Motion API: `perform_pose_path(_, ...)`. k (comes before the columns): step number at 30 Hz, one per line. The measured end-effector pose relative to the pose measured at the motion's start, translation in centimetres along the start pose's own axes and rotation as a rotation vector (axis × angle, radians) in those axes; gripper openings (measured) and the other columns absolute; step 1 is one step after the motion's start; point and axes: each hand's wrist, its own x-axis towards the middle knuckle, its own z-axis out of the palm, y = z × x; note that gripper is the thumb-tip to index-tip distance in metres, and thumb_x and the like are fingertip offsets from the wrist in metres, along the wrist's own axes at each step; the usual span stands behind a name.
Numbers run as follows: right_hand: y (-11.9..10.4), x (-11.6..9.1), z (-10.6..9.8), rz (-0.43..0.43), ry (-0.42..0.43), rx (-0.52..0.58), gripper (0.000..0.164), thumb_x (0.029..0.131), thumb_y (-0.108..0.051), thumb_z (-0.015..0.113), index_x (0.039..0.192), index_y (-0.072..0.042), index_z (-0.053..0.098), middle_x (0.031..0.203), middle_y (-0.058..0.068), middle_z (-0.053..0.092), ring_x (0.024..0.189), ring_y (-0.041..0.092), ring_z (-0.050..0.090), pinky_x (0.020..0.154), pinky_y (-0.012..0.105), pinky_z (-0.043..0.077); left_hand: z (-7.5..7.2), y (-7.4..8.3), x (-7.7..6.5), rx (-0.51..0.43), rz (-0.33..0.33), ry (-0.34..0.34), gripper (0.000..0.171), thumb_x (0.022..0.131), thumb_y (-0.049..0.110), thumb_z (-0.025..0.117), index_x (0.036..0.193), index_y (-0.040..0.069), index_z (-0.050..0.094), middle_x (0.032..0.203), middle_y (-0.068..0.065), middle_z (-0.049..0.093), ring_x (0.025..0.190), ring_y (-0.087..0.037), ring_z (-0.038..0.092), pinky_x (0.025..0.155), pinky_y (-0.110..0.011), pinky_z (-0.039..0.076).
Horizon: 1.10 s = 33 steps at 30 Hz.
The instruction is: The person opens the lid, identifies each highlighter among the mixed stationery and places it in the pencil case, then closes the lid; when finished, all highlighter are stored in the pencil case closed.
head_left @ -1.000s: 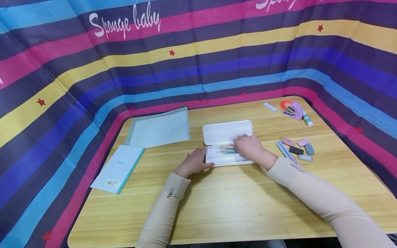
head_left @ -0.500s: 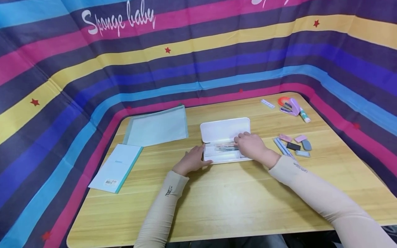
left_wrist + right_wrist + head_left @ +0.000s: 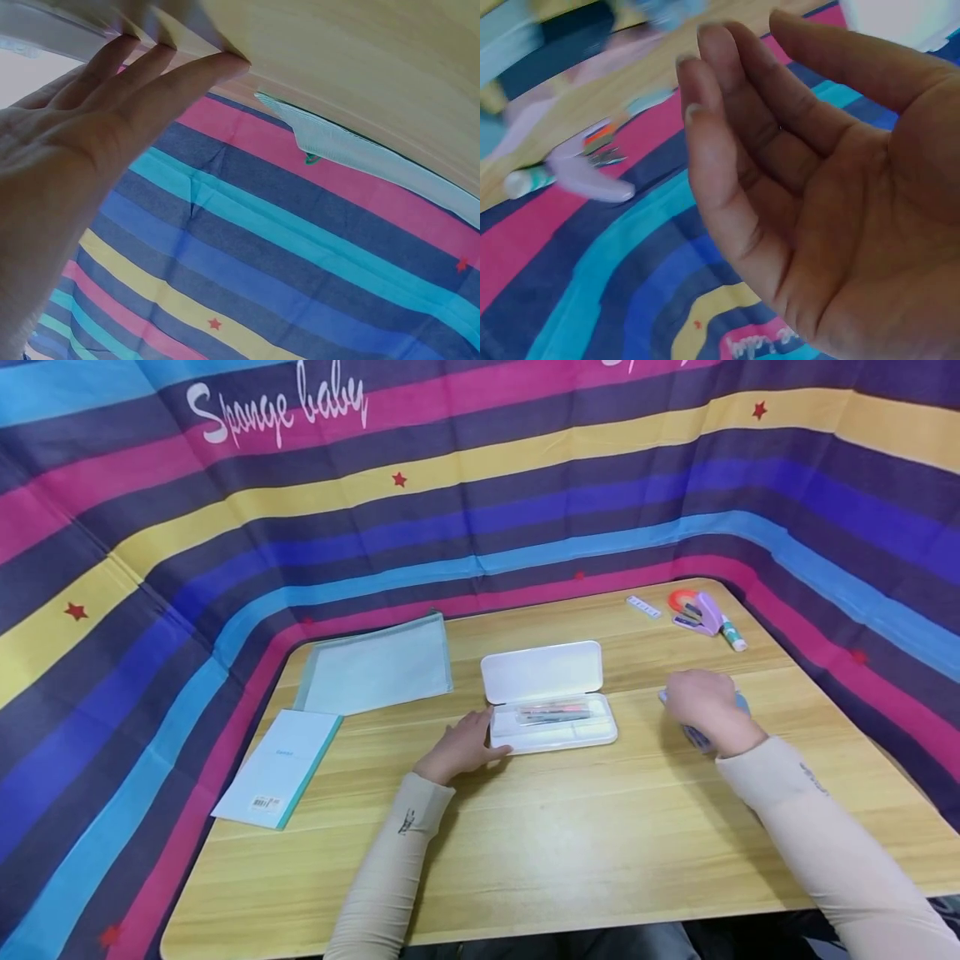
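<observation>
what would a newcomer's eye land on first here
The boldly striped cloth backdrop, lettered "Sponge baby", wraps round the back of the light wooden table. Mid-table, the open white rectangular pencil case has the left hand at its left end; the right hand is over small blue-grey stationery further right.

The pencil box [image 3: 542, 672] is white. The cloth [image 3: 517, 522] has pink, blue, yellow and dark stripes with red stars. The stapler [image 3: 708, 611] is purple.
</observation>
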Motion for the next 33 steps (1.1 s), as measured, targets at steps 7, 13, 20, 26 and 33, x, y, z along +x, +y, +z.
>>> perform_pose_path(7,1.3,-0.6,0.9,-0.009,-0.025,-0.006,0.016,0.083,-0.012,0.045,0.090,-0.002,0.056,0.065,0.009,0.048,0.056,0.023,0.047,0.043,0.033,0.037,0.2,-0.1,0.2,0.004,0.003,0.010,0.093,0.072,0.065,0.048,0.140,0.014,0.012,0.134,-0.006,0.033,0.122,-0.021,0.028,0.093,-0.058,0.018)
perform_pose_path(13,1.3,-0.8,1.6,-0.011,0.007,-0.048,0.034,0.084,-0.010,0.041,0.115,0.001,0.048,0.077,0.018,0.055,0.059,0.024,0.048,0.051,0.042,0.040,0.2,-0.1,0.1,0.001,0.009,0.004,0.094,0.072,0.066,0.048,0.140,0.013,0.012,0.134,-0.007,0.033,0.122,-0.021,0.028,0.092,-0.060,0.017)
perform_pose_path(20,1.0,-0.7,2.2,0.018,0.024,-0.006,0.056,0.076,-0.012,0.051,0.128,0.004,0.037,0.090,0.026,0.056,0.055,0.025,0.048,0.049,0.038,0.037,0.1,-0.1,-0.1,0.004,0.008,0.003,0.093,0.072,0.066,0.048,0.140,0.013,0.012,0.135,-0.007,0.032,0.123,-0.021,0.027,0.092,-0.060,0.017)
perform_pose_path(26,0.4,-0.6,1.9,-0.023,0.077,-0.003,0.029,0.073,-0.013,0.054,0.097,0.004,0.057,0.076,0.017,0.056,0.055,0.024,0.047,0.042,0.035,0.036,0.1,0.0,-0.2,0.002,0.007,0.004,0.092,0.072,0.065,0.049,0.140,0.013,0.014,0.133,-0.006,0.035,0.121,-0.019,0.028,0.092,-0.060,0.018)
perform_pose_path(33,-3.3,-0.1,1.8,-0.242,0.360,-0.023,0.016,0.078,-0.020,0.055,0.065,-0.011,0.050,0.049,-0.001,0.040,0.042,0.018,0.038,0.035,0.034,0.028,0.0,0.0,-0.3,0.009,0.012,0.003,0.092,0.073,0.064,0.049,0.140,0.012,0.014,0.133,-0.006,0.035,0.121,-0.020,0.029,0.091,-0.060,0.018)
